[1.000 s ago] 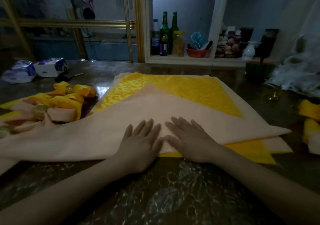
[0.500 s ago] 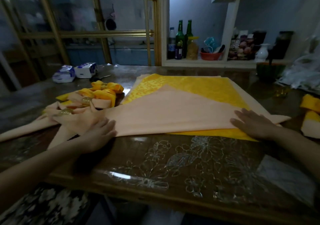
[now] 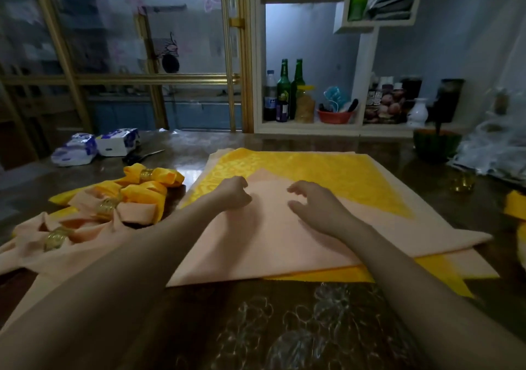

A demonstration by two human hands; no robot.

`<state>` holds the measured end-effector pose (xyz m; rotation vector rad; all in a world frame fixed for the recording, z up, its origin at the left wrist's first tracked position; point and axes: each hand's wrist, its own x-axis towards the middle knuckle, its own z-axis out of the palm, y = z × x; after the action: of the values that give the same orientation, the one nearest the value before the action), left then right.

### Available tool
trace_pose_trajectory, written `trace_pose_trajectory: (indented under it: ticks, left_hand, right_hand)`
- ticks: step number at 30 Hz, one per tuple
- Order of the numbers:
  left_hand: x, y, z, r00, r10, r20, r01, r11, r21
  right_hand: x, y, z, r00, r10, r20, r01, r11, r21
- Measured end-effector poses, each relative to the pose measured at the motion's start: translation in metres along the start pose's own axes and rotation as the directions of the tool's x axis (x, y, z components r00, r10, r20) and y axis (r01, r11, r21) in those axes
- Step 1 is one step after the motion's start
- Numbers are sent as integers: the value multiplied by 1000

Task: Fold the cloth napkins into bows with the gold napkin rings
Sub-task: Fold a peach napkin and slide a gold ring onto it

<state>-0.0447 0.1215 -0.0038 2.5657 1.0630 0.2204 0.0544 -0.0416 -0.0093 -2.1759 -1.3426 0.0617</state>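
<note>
A peach napkin (image 3: 270, 250), folded to a triangle, lies flat on a stack of yellow napkins (image 3: 327, 176) and peach ones on the table. My left hand (image 3: 234, 193) rests on its left edge near the top point with the fingers curled shut; no cloth shows in it. My right hand (image 3: 310, 201) hovers just right of the point, fingers apart and bent. At the left lie finished bows: a yellow bow (image 3: 165, 177) and a peach bow (image 3: 133, 213), each in a gold ring (image 3: 106, 206).
Two tissue packs (image 3: 75, 149) and scissors (image 3: 142, 156) lie at the back left. A green bowl (image 3: 435, 141) and loose gold rings (image 3: 462, 183) are at the back right, more yellow cloth (image 3: 516, 204) at the right edge. The glass-topped table (image 3: 284, 327) shows in front.
Both hands left the napkin's outer left and right corners and came together near its top point. The left hand's fingers have curled shut. The view has tilted up.
</note>
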Motion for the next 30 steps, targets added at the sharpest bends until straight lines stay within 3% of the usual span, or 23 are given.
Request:
trace_pose_trajectory:
  ticks: [3,7,10,17,21,24,27,30]
  left_hand:
    - [39,-8,7,995,-97,27,99,992,-76]
    - [74,-8,1,972,-217,95,225,970,-95]
    - [94,-2,-2,952,-265,151,291,938,-189]
    - [106,0,3,993,-89,-81,49,912,-408]
    - [91,-2,-3,995,42,-94,-67,955,-288]
    - [82,-1,5,999,45,-1,-44,989,-138]
    - [79,-1,11,999,-40,-11,37,984,-173]
    - [77,-2,17,1000,-17,-2,16,986,-166]
  right_hand:
    - [17,2,16,1000,22,-3,-22,999,32]
    - [19,17,39,996,-70,46,75,990,-123]
    - [24,20,44,997,-75,33,79,989,-123]
    - [25,24,47,994,-104,25,106,986,-131]
    - [25,24,46,995,-91,39,95,989,-115]
    - [25,22,44,996,-74,44,79,991,-106]
    - [24,21,43,997,-68,41,71,993,-98]
    - [23,21,42,997,-61,50,65,994,-87]
